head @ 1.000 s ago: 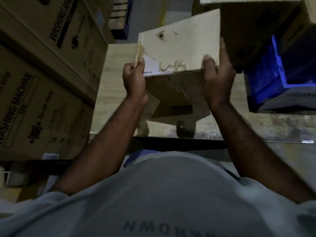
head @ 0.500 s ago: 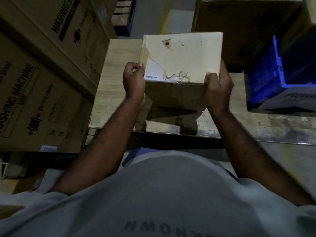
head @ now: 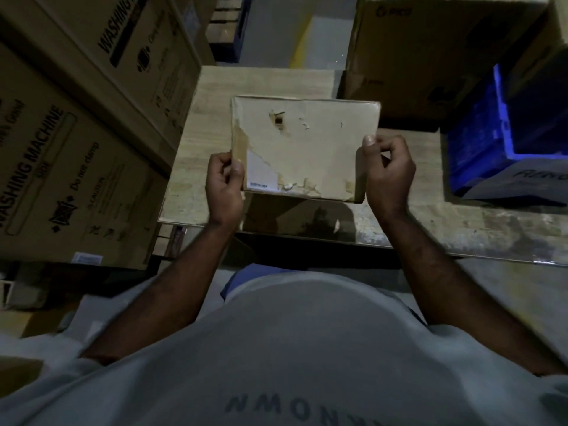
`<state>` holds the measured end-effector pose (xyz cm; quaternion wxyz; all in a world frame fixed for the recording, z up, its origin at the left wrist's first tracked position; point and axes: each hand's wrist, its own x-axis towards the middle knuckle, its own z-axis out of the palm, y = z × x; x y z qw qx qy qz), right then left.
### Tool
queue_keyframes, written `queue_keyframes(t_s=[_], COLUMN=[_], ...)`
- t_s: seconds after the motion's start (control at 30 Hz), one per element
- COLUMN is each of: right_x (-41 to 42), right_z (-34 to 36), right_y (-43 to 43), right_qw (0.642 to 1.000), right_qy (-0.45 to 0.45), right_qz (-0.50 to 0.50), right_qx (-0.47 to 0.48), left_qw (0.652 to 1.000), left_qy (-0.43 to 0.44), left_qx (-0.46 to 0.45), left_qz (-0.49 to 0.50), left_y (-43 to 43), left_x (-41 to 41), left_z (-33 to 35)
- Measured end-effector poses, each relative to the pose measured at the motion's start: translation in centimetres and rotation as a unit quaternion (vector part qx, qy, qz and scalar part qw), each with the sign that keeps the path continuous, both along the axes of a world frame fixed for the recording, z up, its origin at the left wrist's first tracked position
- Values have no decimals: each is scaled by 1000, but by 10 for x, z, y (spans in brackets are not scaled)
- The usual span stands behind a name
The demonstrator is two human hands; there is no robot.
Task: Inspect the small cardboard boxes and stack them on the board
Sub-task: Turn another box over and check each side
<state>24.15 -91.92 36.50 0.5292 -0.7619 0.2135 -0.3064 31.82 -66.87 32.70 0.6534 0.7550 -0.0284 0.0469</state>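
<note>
Our left hand (head: pixel 226 186) and right hand (head: pixel 388 175) pinch the box (head: pixel 307 149) by its near corners, over the board (head: pixel 264 83); cartons (head: pixel 76 155) wall the board's left edge, a blue crate (head: pixel 479 149) its right.

The light is dim. Tall washing machine cartons (head: pixel 76 142) are stacked on the left. A big brown carton (head: pixel 430 56) stands far right, with a blue plastic crate (head: pixel 479 142) near it. Grey floor (head: pixel 270 29) shows beyond.
</note>
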Motion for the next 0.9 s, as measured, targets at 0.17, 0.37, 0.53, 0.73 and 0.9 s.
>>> queue_keyframes(t_s=[0.17,0.37,0.53,0.73,0.9], right_x=[-10,-43,-45,-43,16], right_z=[-31,-94,-107,-103,-72], right_y=[-14,-18,-22,-32,-31], right_qw=[997,964,951,952,935], right_qy=[3,80,136,140,108], right_qz=[63,210,246,202,183], right_qx=[-44,-142,-132,-182,-284], left_qw=[993,947,929,907,828], left_qy=[1,54,32,68,-132], left_qx=[121,317,356,399,529], left_qz=[9,-26,-101,-113,-132], left_y=[15,34,32,25,2], left_x=[-29,-38,-42,-58,-81], left_z=[-21,-33,-45,-62,-44])
